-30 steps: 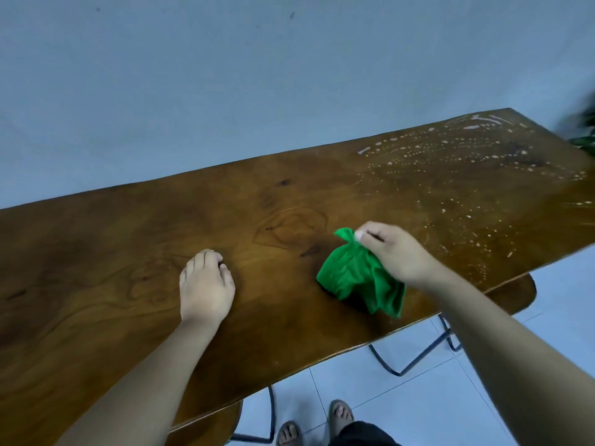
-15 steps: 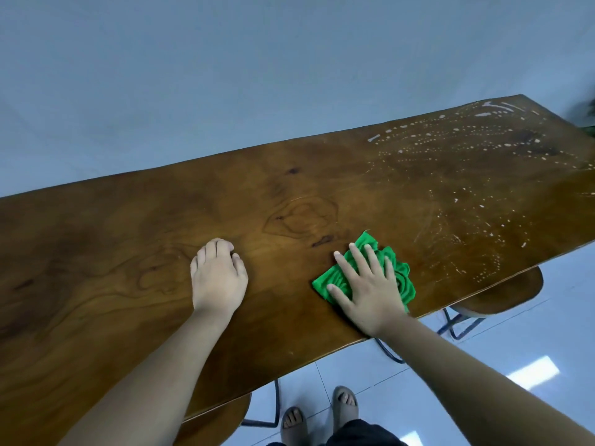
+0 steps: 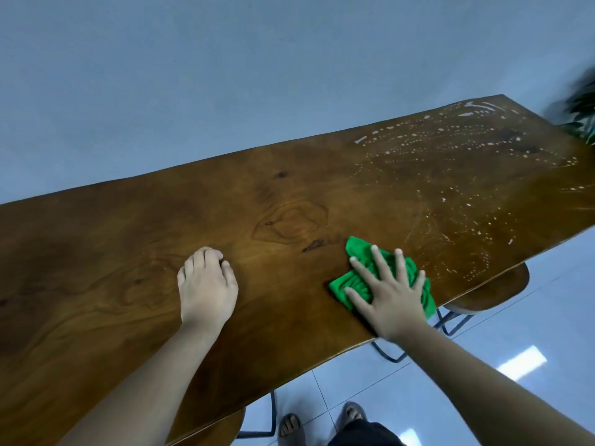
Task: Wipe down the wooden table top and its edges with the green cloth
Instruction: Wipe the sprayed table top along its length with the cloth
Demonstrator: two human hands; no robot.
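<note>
So the wooden table top (image 3: 289, 194) is one long slab running at a slant. Its near edge passes right under the right wrist, and its far edge sits against a plain grey-blue wall (image 3: 225, 75) well beyond both sets of fingertips. Plain brown wood lies between the two hands, and more of it stretches off to the left of the left hand. Out past the right hand the wood is dotted with white specks and streaks (image 3: 450, 146) all the way to the end of the slab, where something blurry and leafy (image 3: 582, 117) pokes in.

The right hand (image 3: 389, 294) is flat and wide open, fingers (image 3: 380, 262) spread, pressing the green cloth (image 3: 359, 251) down onto the wood. The cloth is bunched under the palm, sticks out ahead of the fingertips and to the thumb side, and its corner reaches the near edge just right of the wrist.

The left hand (image 3: 206, 288) rests palm down on the wood, well apart from the cloth, fingers loosely bent at the tips and holding nothing.

Below the near edge, under the right forearm, there's a wooden stool seat (image 3: 492, 291) on dark metal legs (image 3: 450, 320), plus a pale tiled floor (image 3: 483, 365) and sandalled feet (image 3: 289, 426).
</note>
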